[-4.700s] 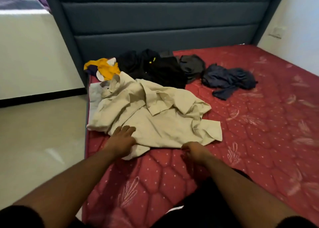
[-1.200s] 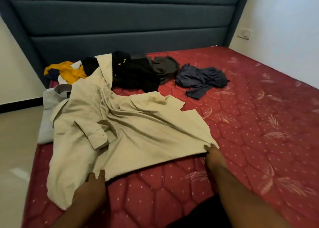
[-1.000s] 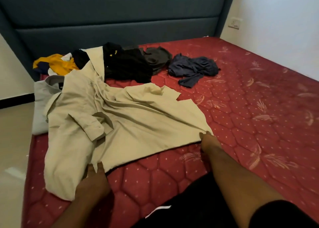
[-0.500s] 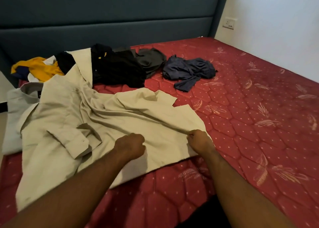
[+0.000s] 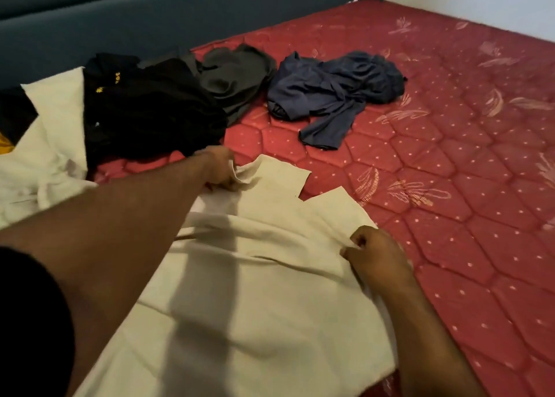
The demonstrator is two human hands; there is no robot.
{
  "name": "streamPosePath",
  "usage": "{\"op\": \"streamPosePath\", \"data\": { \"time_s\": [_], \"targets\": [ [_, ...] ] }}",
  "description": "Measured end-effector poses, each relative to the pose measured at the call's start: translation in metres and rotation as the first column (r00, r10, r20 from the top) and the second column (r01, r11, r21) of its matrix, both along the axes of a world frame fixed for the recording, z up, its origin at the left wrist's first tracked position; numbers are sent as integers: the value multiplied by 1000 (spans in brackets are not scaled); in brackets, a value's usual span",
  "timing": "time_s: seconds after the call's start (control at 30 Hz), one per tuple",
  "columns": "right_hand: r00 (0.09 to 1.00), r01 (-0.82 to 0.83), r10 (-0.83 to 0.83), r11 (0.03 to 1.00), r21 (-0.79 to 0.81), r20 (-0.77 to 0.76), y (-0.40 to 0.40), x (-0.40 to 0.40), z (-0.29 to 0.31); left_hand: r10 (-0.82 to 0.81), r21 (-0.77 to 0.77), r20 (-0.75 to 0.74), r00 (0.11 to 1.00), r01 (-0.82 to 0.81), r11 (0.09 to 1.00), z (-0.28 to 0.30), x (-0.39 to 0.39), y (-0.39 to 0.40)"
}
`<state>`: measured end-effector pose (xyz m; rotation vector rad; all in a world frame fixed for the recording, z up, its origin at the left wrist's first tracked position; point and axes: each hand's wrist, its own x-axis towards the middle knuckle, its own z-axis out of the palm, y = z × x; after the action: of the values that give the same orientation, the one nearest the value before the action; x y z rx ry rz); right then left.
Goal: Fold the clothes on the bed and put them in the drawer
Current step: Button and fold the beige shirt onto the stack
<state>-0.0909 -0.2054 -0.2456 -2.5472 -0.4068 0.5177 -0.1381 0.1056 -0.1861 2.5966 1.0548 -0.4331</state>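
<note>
A creased beige shirt (image 5: 255, 291) is spread over the red bed (image 5: 450, 186); its upper flap is pinched by the left hand (image 5: 217, 167), its right edge by the right hand (image 5: 374, 254).

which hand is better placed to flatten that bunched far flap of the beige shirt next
Left. The left hand already grips the crumpled flap of the beige shirt near the black clothes. The right hand pinches the near right edge, anchoring it.
</note>
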Motion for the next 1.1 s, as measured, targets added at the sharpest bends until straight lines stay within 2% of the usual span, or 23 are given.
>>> {"op": "streamPosePath", "data": {
  "time_s": [0.03,0.07,0.13,0.17,0.2,0.3,0.33,0.37,0.4,0.43,0.47,0.53,0.6,0.67,0.73,0.8,0.87,0.97,1.0,1.07,1.1],
  "targets": [
    [998,42,-39,998,48,-46,0,4,-1,-14,35,24,1000,13,999,3,15,3],
    [994,98,-92,990,105,-63,0,6,1,4,77,114,993,-13,997,10,27,5],
    [983,183,-186,970,161,0,-2,7,5,14,194,346,938,-86,977,24,59,3],
    [977,193,-205,967,169,56,-3,7,7,-15,261,409,912,-101,960,27,72,-1],
    [971,193,-213,967,167,107,-4,7,8,-58,319,374,925,-70,945,30,86,-8],
    [966,161,-164,986,34,199,-6,3,7,-172,340,163,972,108,934,18,97,-30],
    [967,153,-148,988,-6,208,-5,2,7,-286,429,157,945,196,882,10,100,-38],
    [968,151,-141,988,-31,205,-4,1,8,-439,531,163,883,296,794,5,104,-49],
    [970,147,-134,988,-46,204,-4,-1,10,-566,569,158,809,394,722,2,106,-62],
    [971,146,-132,988,-53,199,-4,-2,12,-650,522,178,739,488,699,-1,110,-76],
    [974,139,-127,989,-55,189,-3,-3,14,-674,421,212,708,556,717,-3,112,-87],
    [979,136,-126,989,-50,160,-4,-2,15,-647,180,188,739,622,762,-7,115,-102],
    [983,134,-129,991,-26,132,-5,0,18,-612,60,72,788,609,791,-10,117,-105],
    [988,126,-124,992,-12,97,-6,1,20,-603,39,22,798,602,798,-14,119,-102],
    [989,132,-132,991,6,59,-10,4,21,-558,17,40,829,558,829,-10,120,-105],
    [992,122,-123,992,22,33,-15,6,22,-491,-9,188,851,502,865,-6,120,-109],
    [993,117,-117,993,18,15,-21,8,25,-485,-33,325,812,523,852,-3,121,-118],
    [992,129,-129,991,-15,4,-23,10,30,-538,-143,357,764,613,777,-9,121,-138],
    [991,132,-132,991,-26,-3,-25,10,31,-513,-198,389,765,614,764,-16,121,-142],
    [990,140,-141,990,-24,-21,-28,10,33,-358,-275,527,771,553,786,-25,119,-144],
    [989,146,-147,989,-21,-30,-32,11,34,-295,-230,621,726,528,817,-25,118,-143]
  ]
}}
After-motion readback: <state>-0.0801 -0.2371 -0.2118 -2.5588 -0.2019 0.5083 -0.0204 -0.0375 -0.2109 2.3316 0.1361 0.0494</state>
